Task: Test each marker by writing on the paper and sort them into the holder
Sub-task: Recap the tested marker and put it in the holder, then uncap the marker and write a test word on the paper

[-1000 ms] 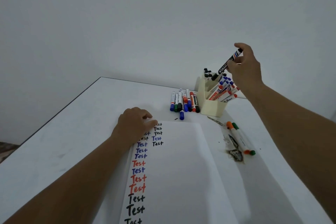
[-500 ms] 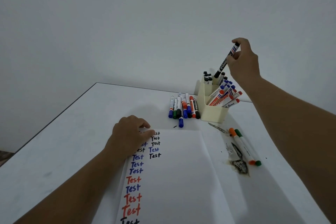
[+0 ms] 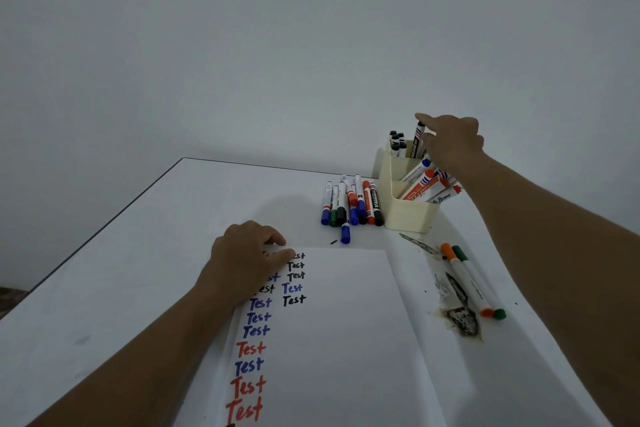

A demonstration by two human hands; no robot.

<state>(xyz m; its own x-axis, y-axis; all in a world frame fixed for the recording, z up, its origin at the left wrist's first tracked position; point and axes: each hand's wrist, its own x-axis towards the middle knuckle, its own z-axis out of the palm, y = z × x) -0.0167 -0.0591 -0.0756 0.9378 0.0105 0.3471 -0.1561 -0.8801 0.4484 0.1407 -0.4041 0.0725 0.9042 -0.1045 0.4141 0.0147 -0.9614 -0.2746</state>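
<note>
Above holder (image 3: pixel 405 211), black marker (image 3: pixel 419 137) near-upright.

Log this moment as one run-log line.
right hand: lowering black marker into holder | left hand: pressing paper

Head camera looks forward, down over table (image 3: pixel 145 253).

A black marker (image 3: pixel 418 139) stands nearly upright in the back compartment of the cream holder (image 3: pixel 407 211), beside other black-capped markers (image 3: pixel 397 143); red and blue markers (image 3: pixel 427 184) lean in its front compartments. Left of the holder a cluster of capped markers (image 3: pixel 351 204) lies on the table. The white paper (image 3: pixel 346 340) carries columns of "Test" in black, blue and red. An orange marker (image 3: pixel 465 279) and a green marker (image 3: pixel 479 282) lie side by side to its right
</note>
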